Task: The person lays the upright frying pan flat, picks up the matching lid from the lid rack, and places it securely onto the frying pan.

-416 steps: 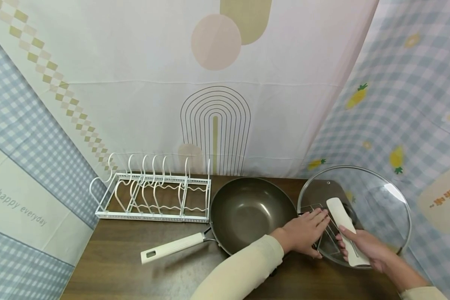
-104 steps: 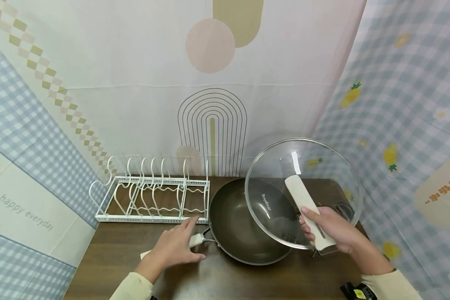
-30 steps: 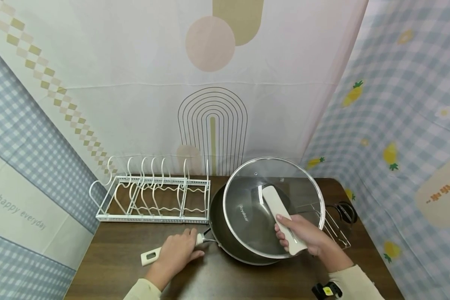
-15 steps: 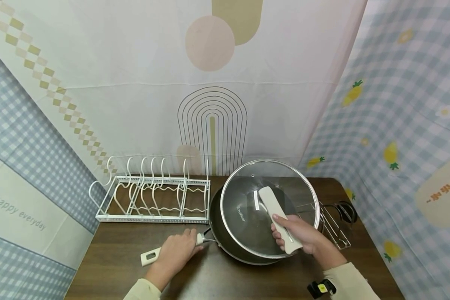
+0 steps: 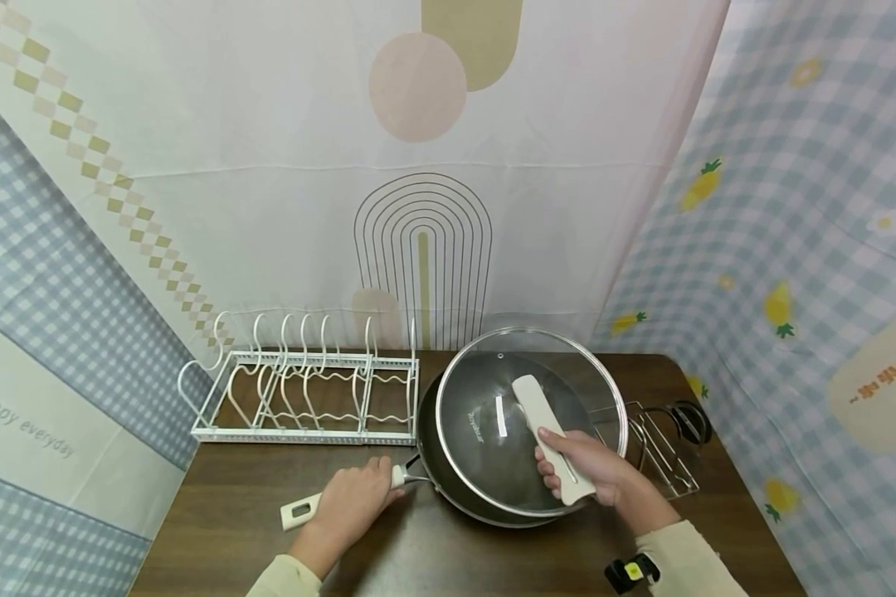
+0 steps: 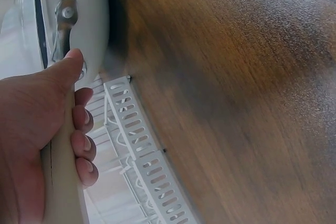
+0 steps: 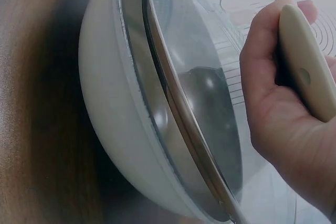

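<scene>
In the head view my left hand (image 5: 354,502) grips the cream handle (image 5: 299,512) of a dark wok (image 5: 431,439) on the wooden table. The left wrist view shows its fingers (image 6: 83,145) curled round that handle, thumb toward the metal bracket. My right hand (image 5: 597,471) holds a clear glass lid (image 5: 493,468) by its long cream grip (image 5: 535,406). The lid lies over most of the wok, shifted right, with a strip of the wok's inside showing at the left. From the right wrist, the lid rim (image 7: 178,100) looks tilted, close to the wok's pale outer wall (image 7: 105,98).
A white wire pot rack (image 5: 306,434) with upright loops stands left of the wok, near its rim. At the right lies a small wire rack (image 5: 672,477) with a black looped part (image 5: 693,421). Patterned cloth (image 5: 306,232) hangs behind and on both sides.
My left hand has moved from the small wire rack to the wok handle and taken hold of it. My right hand has carried the lid leftward from the right side, then lower over the wok.
</scene>
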Demonstrator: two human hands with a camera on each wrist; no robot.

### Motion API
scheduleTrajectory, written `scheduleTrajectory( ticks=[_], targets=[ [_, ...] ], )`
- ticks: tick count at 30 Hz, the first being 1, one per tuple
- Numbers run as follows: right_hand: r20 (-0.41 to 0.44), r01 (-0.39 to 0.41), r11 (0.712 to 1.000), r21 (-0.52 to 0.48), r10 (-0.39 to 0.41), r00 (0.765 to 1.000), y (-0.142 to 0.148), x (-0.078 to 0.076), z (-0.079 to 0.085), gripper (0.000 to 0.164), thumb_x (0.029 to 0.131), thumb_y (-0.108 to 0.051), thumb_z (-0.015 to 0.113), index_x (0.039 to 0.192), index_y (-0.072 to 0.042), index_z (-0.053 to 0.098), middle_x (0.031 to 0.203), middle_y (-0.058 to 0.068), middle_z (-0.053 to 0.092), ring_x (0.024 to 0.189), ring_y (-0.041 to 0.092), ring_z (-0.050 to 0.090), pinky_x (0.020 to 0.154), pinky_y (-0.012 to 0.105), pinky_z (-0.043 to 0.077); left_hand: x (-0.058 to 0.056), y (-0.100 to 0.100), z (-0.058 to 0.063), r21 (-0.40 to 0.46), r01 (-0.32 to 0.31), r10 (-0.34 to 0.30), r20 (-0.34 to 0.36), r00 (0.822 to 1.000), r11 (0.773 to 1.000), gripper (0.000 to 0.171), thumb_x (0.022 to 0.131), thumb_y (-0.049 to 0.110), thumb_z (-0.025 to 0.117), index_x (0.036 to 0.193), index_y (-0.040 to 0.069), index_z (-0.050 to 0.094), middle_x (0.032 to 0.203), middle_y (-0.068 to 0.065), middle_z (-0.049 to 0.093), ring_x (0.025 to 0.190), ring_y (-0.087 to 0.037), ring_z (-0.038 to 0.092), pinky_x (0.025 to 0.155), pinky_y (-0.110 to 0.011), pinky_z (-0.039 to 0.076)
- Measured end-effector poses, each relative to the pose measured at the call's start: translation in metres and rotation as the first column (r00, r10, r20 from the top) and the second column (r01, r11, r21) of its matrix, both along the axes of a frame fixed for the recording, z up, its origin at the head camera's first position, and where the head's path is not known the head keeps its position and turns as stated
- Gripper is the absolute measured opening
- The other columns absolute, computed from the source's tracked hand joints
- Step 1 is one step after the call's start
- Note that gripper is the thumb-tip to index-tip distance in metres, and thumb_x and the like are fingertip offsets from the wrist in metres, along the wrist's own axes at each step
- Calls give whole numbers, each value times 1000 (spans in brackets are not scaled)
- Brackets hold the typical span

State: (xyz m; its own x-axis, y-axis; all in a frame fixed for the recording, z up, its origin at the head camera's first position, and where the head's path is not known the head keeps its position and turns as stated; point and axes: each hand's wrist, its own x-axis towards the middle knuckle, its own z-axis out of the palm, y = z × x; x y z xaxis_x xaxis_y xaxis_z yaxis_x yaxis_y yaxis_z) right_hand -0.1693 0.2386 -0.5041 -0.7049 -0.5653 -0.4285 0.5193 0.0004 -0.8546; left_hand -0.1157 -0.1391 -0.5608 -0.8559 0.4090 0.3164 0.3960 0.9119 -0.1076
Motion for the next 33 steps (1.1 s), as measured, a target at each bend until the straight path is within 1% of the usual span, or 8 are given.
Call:
scheduleTrajectory(
  ticks=[7, 18, 24, 33],
  targets=[
    [20, -3, 1000, -12, 3, 1000, 0, -3, -7, 40, 112, -40, 40, 93, -10, 59, 72, -5, 58, 57, 6, 56, 55, 23, 55, 0, 0, 1, -8, -3, 3, 3, 1000, 1000, 49, 85, 49, 79, 82, 10, 50, 66, -4, 52, 47, -23, 57, 42, -39, 45],
    [44, -9, 1000, -20, 10, 999, -8, -5, -12, 40, 112, -42, 40, 92, -12, 58, 71, -6, 59, 60, 4, 57, 55, 20, 53, 0, 1, 2, 3, -12, 12, 29, 1000, 1000, 49, 85, 49, 79, 82, 9, 50, 66, -4, 51, 48, -24, 57, 42, -39, 45],
    [71, -15, 999, -49, 18, 997, -14, -7, -14, 39, 111, -43, 43, 92, -12, 57, 72, -7, 58, 60, 3, 56, 55, 20, 52, 0, 0, 3, 6, -10, 10, 22, 1000, 1000, 49, 84, 49, 80, 82, 9, 50, 66, -4, 52, 48, -24, 57, 42, -39, 45],
    [93, -31, 995, -91, 40, 995, -16, -8, -17, 39, 112, -41, 40, 93, -11, 56, 72, -7, 56, 60, 2, 55, 55, 18, 52, 0, 0, 4, 7, -14, 14, 40, 999, 1000, 49, 85, 49, 79, 81, 9, 50, 66, -5, 53, 49, -24, 58, 43, -40, 46]
  ],
)
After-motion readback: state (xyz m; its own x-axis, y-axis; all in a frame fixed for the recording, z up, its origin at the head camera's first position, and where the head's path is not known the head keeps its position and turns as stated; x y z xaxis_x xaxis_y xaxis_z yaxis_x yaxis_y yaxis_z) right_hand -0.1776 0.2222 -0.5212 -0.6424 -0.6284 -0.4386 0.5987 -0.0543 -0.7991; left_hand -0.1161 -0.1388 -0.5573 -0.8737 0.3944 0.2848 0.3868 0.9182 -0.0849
